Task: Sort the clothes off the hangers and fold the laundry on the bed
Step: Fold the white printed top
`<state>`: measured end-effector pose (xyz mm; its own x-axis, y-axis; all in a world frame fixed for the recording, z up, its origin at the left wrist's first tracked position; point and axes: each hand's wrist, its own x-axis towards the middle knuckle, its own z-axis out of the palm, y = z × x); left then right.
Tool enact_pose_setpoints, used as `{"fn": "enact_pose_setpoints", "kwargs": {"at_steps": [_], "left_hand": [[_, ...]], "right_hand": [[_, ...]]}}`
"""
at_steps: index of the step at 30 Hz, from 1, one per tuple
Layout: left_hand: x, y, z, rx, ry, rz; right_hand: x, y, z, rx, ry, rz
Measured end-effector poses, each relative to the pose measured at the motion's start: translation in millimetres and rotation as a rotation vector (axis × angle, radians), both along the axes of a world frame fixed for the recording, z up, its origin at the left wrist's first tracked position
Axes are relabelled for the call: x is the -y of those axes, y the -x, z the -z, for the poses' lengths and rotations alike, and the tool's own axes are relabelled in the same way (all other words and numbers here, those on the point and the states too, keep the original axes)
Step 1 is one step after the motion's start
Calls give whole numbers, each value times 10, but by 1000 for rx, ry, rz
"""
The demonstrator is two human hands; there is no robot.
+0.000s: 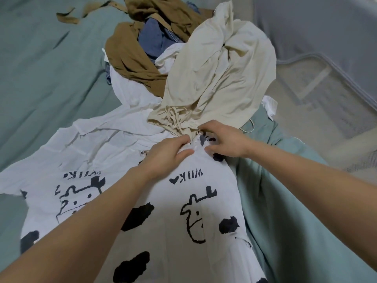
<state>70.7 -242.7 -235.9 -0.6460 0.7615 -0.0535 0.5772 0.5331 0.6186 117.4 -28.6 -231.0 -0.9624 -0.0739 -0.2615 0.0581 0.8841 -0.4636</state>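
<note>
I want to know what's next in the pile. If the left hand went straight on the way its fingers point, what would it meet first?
Likely the cream drawstring garment, whose gathered end lies just beyond the left hand pinching the cow-print shirt; depth is hard to judge.

Both arms outstretched — left hand [167,154] and right hand [223,139] fingers curled, pinching.

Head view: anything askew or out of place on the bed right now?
Nothing looks damaged or spilled. The unsorted pile is a jumble: the cream drawstring garment drapes down onto the collar end of the cow-print shirt, right where both hands, left hand and right hand, pinch the cloth. A brown sash trails loose across the green sheet.
</note>
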Motion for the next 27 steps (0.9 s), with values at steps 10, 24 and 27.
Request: {"fn": "enact_pose_setpoints", "kwargs": {"at_steps": [10, 24, 27], "left_hand": [[265, 172, -176, -298, 523, 105], [956, -1276, 236, -521, 211, -383], [1212, -1309, 516, -417, 595, -206]], "right_hand": [[195, 66, -86, 51, 109, 139], [1086, -1181, 597, -288, -232, -282], [766, -1087, 761, -151, -364, -12]]}}
